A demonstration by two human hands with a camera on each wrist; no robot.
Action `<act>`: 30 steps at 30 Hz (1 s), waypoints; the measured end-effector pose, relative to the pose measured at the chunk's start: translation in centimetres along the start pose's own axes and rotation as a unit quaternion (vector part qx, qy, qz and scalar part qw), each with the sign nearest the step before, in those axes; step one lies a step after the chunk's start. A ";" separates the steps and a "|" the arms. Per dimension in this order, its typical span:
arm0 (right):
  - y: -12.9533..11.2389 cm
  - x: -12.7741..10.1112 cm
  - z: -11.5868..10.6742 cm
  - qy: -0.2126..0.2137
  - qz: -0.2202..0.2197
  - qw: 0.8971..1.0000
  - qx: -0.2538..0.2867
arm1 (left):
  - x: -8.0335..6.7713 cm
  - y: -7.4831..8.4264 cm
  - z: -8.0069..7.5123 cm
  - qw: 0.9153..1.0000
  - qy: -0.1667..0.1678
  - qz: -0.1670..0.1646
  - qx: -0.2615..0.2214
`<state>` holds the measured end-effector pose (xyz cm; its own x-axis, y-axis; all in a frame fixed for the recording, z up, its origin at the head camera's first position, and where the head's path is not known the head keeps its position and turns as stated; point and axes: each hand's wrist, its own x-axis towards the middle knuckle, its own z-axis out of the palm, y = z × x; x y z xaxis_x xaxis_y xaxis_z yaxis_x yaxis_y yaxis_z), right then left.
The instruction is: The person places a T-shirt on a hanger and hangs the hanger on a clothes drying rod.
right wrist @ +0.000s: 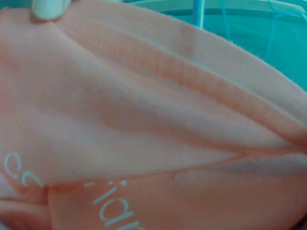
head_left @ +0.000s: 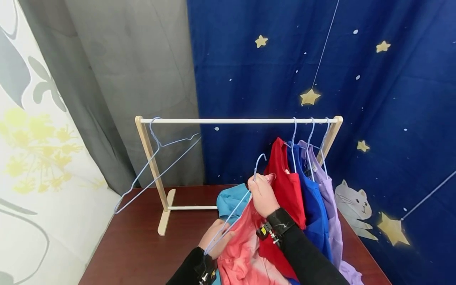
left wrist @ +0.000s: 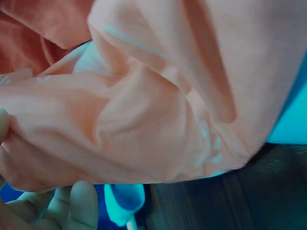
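A pale blue wire hanger [head_left: 235, 206] is threaded into a pink-red tie-dye shirt [head_left: 242, 245] in front of the wooden rack [head_left: 235, 120]. My right hand [head_left: 263, 194] grips the shirt's collar and the hanger's neck just under the hook. Lower down, my left hand [head_left: 217, 237] holds the hanger's end together with the shirt's edge. In both wrist views the pink shirt [left wrist: 158, 105] [right wrist: 153, 124] fills the frame, with a fingertip [right wrist: 48, 8] pressing on its fold and my left fingers [left wrist: 72, 206] under it.
Red [head_left: 286, 186], blue [head_left: 313, 206] and lilac [head_left: 327, 198] shirts hang at the rack's right end. An empty hanger [head_left: 160, 166] hangs tilted at its left end. A teal garment [head_left: 228, 202] lies on the dark wooden table [head_left: 135, 245]. Curtains hang behind.
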<state>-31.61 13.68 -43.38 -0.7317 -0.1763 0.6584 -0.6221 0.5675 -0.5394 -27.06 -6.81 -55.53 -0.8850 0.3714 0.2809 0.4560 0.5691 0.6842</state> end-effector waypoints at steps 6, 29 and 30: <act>0.3 0.1 0.2 0.027 -0.009 1.000 -0.007 | -2.4 1.4 -2.8 0.998 0.000 -0.050 -0.034; 2.4 0.6 0.2 0.022 0.036 0.990 -0.134 | -4.6 0.8 -8.8 0.993 -0.029 -0.082 0.076; 2.4 0.6 0.2 0.020 0.038 0.990 -0.137 | -4.7 0.8 -8.9 0.993 -0.027 -0.083 0.080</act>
<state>-33.62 14.75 -44.40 -0.7586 -0.0968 0.6444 -0.4635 0.7752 -0.4292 -23.37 -14.64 -50.26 -0.9449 0.2992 0.1327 0.3166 0.7330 0.6020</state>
